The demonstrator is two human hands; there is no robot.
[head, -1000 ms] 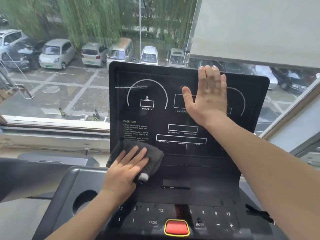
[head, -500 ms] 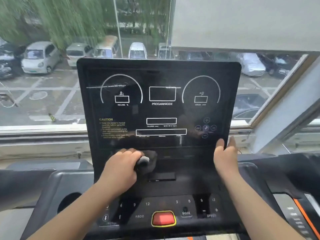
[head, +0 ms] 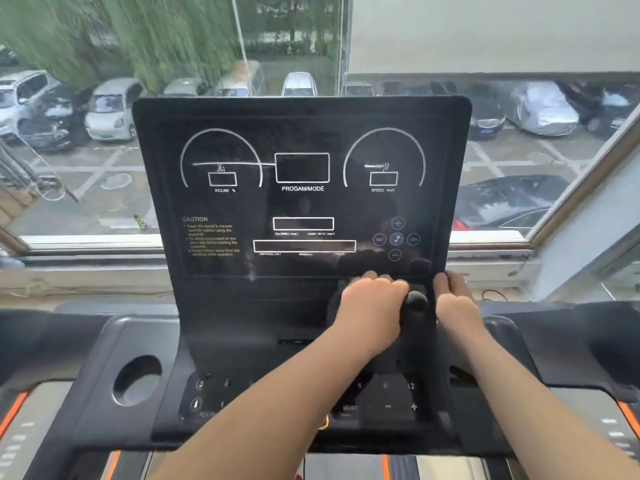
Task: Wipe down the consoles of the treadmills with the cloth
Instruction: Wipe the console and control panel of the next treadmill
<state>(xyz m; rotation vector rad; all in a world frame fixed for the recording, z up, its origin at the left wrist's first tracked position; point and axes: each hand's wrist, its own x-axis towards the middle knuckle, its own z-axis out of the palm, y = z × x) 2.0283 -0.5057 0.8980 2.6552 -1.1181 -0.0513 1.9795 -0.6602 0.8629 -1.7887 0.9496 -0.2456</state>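
A black treadmill console (head: 301, 202) stands upright in front of me, with white dial outlines and the words PROGAM/MODE on its dark screen. My left hand (head: 372, 299) grips a dark grey cloth (head: 414, 306) and presses it on the console's lower right part, just under the screen. Most of the cloth is hidden beneath that hand. My right hand (head: 455, 299) holds the console's right edge, fingers curled around it, close beside the cloth.
Below the screen lies a button panel (head: 384, 403) with numbers, partly covered by my forearms. A round cup holder (head: 136, 379) sits at the left. Grey handrails (head: 571, 337) run off both sides. Behind is a window (head: 86, 150) over a car park.
My left hand has slid the cloth from the console's lower left across to its lower right. My right hand came down from the screen's top to the right edge.
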